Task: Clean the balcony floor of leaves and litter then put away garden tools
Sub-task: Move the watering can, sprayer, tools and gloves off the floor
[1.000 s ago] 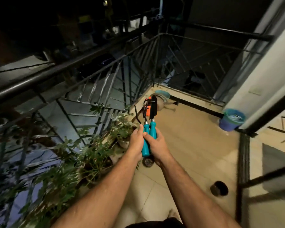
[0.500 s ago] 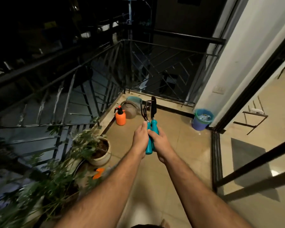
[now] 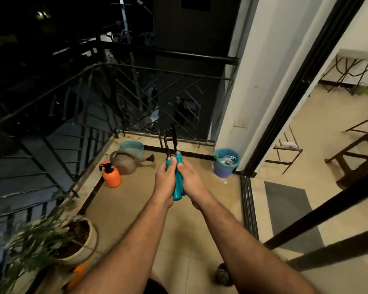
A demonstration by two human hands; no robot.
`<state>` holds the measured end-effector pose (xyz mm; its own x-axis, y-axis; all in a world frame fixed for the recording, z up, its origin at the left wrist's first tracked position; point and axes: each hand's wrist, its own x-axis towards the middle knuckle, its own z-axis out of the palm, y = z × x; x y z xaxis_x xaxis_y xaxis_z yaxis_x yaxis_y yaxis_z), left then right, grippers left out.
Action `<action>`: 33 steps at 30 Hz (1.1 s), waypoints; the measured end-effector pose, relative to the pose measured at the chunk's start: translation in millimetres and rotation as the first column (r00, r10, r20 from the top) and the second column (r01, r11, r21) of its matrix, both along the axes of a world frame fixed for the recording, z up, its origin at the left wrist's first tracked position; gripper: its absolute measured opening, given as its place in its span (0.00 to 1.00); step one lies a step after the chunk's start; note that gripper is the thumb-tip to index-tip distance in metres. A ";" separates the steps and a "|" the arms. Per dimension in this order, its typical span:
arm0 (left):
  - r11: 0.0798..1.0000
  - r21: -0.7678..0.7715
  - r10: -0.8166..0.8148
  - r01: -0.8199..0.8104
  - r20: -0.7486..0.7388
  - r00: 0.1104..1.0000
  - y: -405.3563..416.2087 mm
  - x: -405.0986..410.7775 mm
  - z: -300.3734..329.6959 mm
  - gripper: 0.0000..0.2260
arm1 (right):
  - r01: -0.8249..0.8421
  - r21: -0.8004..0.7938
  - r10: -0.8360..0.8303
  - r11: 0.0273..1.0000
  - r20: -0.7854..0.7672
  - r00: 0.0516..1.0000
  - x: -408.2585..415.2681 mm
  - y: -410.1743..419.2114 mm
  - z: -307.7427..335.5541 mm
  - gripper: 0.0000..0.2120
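Both my hands hold a bundle of small garden tools (image 3: 177, 187) with teal handles and dark metal heads that point up and away. My left hand (image 3: 165, 181) wraps the handles from the left, my right hand (image 3: 191, 181) from the right, at chest height over the tan balcony floor (image 3: 140, 213). The tool heads (image 3: 168, 139) look like a rake and a trowel. No leaves show on the floor near me.
An orange spray bottle (image 3: 111, 176), a brown watering can (image 3: 126, 164) and a teal pot (image 3: 133, 147) stand by the far left railing. A blue bucket (image 3: 226, 162) with litter sits in the far right corner. A potted plant (image 3: 77, 242) is near left. Sliding door track (image 3: 248, 204) runs on the right.
My view has swung right and up along the balcony. The plants slid to the lower left; the spray bottle, watering can and bucket came into plain view. Both hands kept their grip.
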<state>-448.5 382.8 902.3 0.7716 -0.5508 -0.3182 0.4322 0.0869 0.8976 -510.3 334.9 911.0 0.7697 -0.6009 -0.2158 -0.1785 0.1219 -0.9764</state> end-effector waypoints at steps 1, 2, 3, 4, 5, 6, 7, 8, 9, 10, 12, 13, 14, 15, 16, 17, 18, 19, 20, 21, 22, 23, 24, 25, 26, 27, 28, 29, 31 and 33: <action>1.000 0.003 0.000 0.000 0.000 1.000 -11.6 8.9 -3.7 0.07 | -0.005 0.013 0.005 1.000 -0.001 1.000 8.7 -10.4 -1.0 0.16; 1.000 0.001 0.001 -0.001 0.000 1.000 -26.7 21.2 -6.7 0.08 | -0.012 0.016 0.012 1.000 -0.003 1.000 21.0 -25.4 -2.9 0.15; 1.000 0.000 0.007 -0.007 -0.008 1.000 -36.1 28.7 -7.8 0.08 | -0.015 0.015 0.015 1.000 -0.005 1.000 28.7 -34.8 -2.8 0.14; 1.000 -0.003 0.010 -0.010 -0.013 1.000 -51.4 41.2 -9.4 0.09 | -0.008 0.018 0.008 1.000 0.003 1.000 41.2 -48.6 -2.8 0.14; 1.000 -0.005 0.007 -0.007 -0.017 1.000 -66.5 54.0 -11.0 0.09 | 0.007 0.022 -0.007 1.000 0.009 1.000 53.9 -63.3 -4.5 0.14; 1.000 0.000 0.003 -0.003 -0.020 1.000 -79.5 65.0 -10.9 0.09 | 0.025 0.037 -0.025 0.999 0.012 1.000 65.3 -76.1 -6.5 0.13; 1.000 0.001 -0.003 0.003 -0.024 1.000 -95.6 82.3 -10.9 0.09 | 0.033 0.044 -0.033 0.998 0.010 0.999 82.4 -91.7 -5.4 0.11; 1.000 0.000 -0.012 0.012 -0.025 1.000 -108.4 97.1 -9.0 0.09 | 0.034 0.043 -0.035 0.998 0.009 0.999 97.2 -104.3 -2.6 0.10; 1.000 0.000 -0.020 0.020 -0.022 1.000 -119.5 110.7 -6.4 0.09 | 0.035 0.041 -0.036 0.999 0.009 0.999 110.0 -115.2 2.2 0.10; 1.000 0.011 -0.027 0.027 -0.012 1.000 -133.7 129.7 -1.7 0.08 | 0.043 0.036 -0.043 0.998 0.010 0.999 127.5 -129.1 6.5 0.10; 0.999 0.027 -0.029 0.029 0.005 1.000 -158.9 162.5 6.6 0.06 | 0.062 0.040 -0.063 0.997 0.019 0.998 157.8 -151.8 14.0 0.10; 0.999 0.028 -0.031 0.031 0.007 0.999 -170.5 176.0 8.4 0.05 | 0.072 0.055 -0.073 0.996 0.023 0.997 170.6 -162.2 16.8 0.10; 0.999 0.025 -0.033 0.033 0.006 0.999 -180.1 186.2 10.6 0.04 | 0.078 0.068 -0.080 0.995 0.026 0.996 180.3 -171.5 18.1 0.11; 0.999 0.025 -0.037 0.037 0.003 0.999 -191.9 199.5 11.0 0.04 | 0.081 0.072 -0.083 0.994 0.023 0.996 193.5 -184.1 17.3 0.12; 0.999 0.032 -0.039 0.039 -0.005 0.999 -200.8 209.4 10.7 0.04 | 0.081 0.065 -0.082 0.995 0.014 0.997 203.2 -192.8 17.4 0.12; 0.999 0.038 -0.039 0.039 -0.014 0.999 -211.2 222.1 7.3 0.04 | 0.076 0.057 -0.076 0.996 0.002 0.997 215.1 -203.9 14.6 0.12; 0.998 0.045 -0.042 0.043 -0.025 0.999 -218.6 232.5 5.0 0.05 | 0.074 0.049 -0.074 0.996 -0.010 0.997 225.4 -212.7 11.8 0.12; 0.997 0.060 -0.045 0.047 -0.032 0.998 -225.7 242.8 3.1 0.07 | 0.066 0.038 -0.065 0.997 -0.015 0.998 235.7 -221.0 7.7 0.13; 0.996 0.082 -0.035 0.038 -0.039 0.999 -234.1 256.1 0.6 0.08 | 0.048 0.034 -0.048 0.998 -0.021 0.999 249.5 -231.2 2.4 0.14; 0.994 0.109 -0.023 0.027 -0.040 0.999 -241.5 267.5 -2.1 0.09 | 0.038 0.027 -0.037 0.999 -0.028 0.999 261.9 -239.3 -1.9 0.15; 0.992 0.128 -0.006 0.011 -0.042 0.999 -250.2 281.6 -5.2 0.08 | 0.023 0.027 -0.022 0.999 -0.038 0.999 277.5 -249.2 -5.9 0.16; 0.991 0.134 0.008 -0.002 -0.045 0.999 -258.3 294.6 -8.5 0.07 | 0.010 0.030 -0.008 1.000 -0.046 0.999 292.2 -257.2 -8.4 0.16; 0.991 0.134 0.023 -0.017 -0.044 0.999 -265.9 306.7 -10.6 0.05 | 0.006 0.033 -0.004 0.999 -0.053 0.999 306.3 -265.0 -10.8 0.17; 0.991 0.129 0.050 -0.044 -0.040 0.998 -277.5 322.8 -14.9 0.04 | -0.006 0.035 0.008 0.999 -0.058 0.998 324.1 -277.7 -14.9 0.17; 0.990 0.123 0.078 -0.073 -0.036 0.996 -287.7 336.2 -18.9 0.04 | -0.019 0.030 0.021 0.999 -0.069 0.997 338.6 -288.4 -18.8 0.17; 0.987 0.117 0.110 -0.106 -0.032 0.993 -302.5 353.0 -23.9 0.04 | -0.046 0.024 0.048 0.999 -0.071 0.996 356.2 -303.8 -22.7 0.17; 0.984 0.119 0.140 -0.136 -0.027 0.990 -316.0 366.7 -27.6 0.04 | -0.074 0.020 0.075 0.997 -0.070 0.995 370.2 -317.8 -24.3 0.16; 0.979 0.120 0.171 -0.167 -0.025 0.985 -328.8 379.0 -30.5 0.04 | -0.097 0.023 0.099 0.995 -0.058 0.993 382.9 -331.2 -25.2 0.14; 0.965 0.125 0.238 -0.231 -0.050 0.970 -358.6 404.5 -35.0 0.04 | -0.151 0.031 0.153 0.988 -0.048 0.987 411.6 -363.8 -28.7 0.14; 0.952 0.136 0.285 -0.273 -0.076 0.955 -383.8 428.8 -38.0 0.07 | -0.198 0.051 0.201 0.979 -0.065 0.977 440.2 -392.8 -31.2 0.14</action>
